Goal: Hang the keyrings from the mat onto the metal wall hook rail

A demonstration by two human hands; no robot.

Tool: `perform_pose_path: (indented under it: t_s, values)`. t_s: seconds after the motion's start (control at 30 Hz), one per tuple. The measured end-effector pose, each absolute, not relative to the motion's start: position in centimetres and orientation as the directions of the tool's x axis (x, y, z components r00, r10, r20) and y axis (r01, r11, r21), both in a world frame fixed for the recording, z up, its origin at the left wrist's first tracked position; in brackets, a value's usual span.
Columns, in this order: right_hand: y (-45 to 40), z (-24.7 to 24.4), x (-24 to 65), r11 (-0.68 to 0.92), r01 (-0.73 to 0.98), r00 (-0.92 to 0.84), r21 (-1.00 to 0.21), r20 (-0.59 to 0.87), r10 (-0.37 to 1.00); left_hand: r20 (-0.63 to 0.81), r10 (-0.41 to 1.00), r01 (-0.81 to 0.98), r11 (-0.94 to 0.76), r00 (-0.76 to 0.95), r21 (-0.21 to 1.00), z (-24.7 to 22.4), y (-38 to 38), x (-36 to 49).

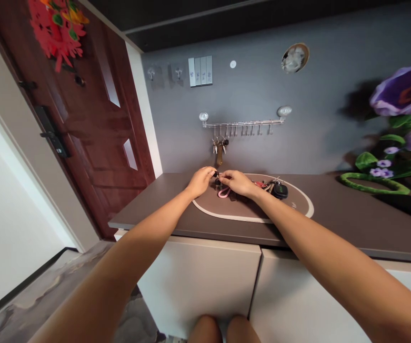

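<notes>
My left hand [201,181] pinches a small dark piece of a key bunch [216,175] above the left part of an oval brown mat [251,218]. Close beside it, my right hand [236,182] has its fingertips closed on the same bunch. From the bunch a pink loop [224,192] hangs down near the mat. Right of my right hand, more keys and a black fob [280,190] lie on the mat. Behind the hands, several keys [220,151] hang from the left hooks of a clear hook rail [243,125].
The mat lies on a dark countertop [176,216] over white cabinet doors [205,271]. Purple fabric flowers [405,93] with a green ring base [373,183] stand at the right. A dark red door [98,119] is at the left.
</notes>
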State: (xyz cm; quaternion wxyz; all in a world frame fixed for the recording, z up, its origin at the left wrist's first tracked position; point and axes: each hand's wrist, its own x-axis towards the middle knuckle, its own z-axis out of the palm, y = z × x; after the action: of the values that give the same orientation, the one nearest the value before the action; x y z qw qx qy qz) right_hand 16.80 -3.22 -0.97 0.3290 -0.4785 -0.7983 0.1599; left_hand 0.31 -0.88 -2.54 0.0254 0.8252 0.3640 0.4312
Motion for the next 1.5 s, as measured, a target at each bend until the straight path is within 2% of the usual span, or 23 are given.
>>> perform_pose_path:
  t_s: [0.17, 0.23, 0.33, 0.53, 1.03, 1.3, 1.5]
  values:
    - [-3.4, -1.4, 16.8, 0.394, 0.5, -0.291, -0.771, 0.279, 0.915, 0.694, 0.632, 0.58, -0.725, 0.345, 0.371, -2.4, -1.1, 0.3]
    - [-3.4, -1.4, 16.8, 0.383, 0.464, -0.299, -0.799, 0.266, 0.916, 0.69, 0.639, 0.584, -0.719, 0.341, 0.377, -2.4, -1.1, 0.3]
    - [-3.6, -1.2, 16.7, 0.417, 0.496, -0.276, -0.762, 0.317, 0.907, 0.689, 0.647, 0.592, -0.709, 0.327, 0.384, -2.3, -1.2, 0.4]
    - [-3.5, -0.8, 16.5, 0.513, 0.641, -0.234, -0.571, 0.491, 0.839, 0.699, 0.631, 0.603, -0.714, 0.335, 0.356, -2.3, -1.3, 0.5]
    - [-3.0, -0.8, 16.9, 0.62, 0.71, -0.306, -0.334, 0.646, 0.699, 0.699, 0.646, 0.611, -0.697, 0.307, 0.376, -2.2, -1.5, 0.6]
    - [-2.8, -0.7, 17.1, 0.679, 0.655, -0.319, -0.331, 0.694, 0.645, 0.588, 0.763, 0.44, -0.64, 0.268, 0.63, -3.3, -0.1, 0.6]
    - [-2.5, -0.8, 17.1, 0.669, 0.611, -0.255, -0.424, 0.694, 0.673, 0.528, 0.781, 0.389, -0.624, 0.334, 0.677, -3.6, -0.1, 0.8]
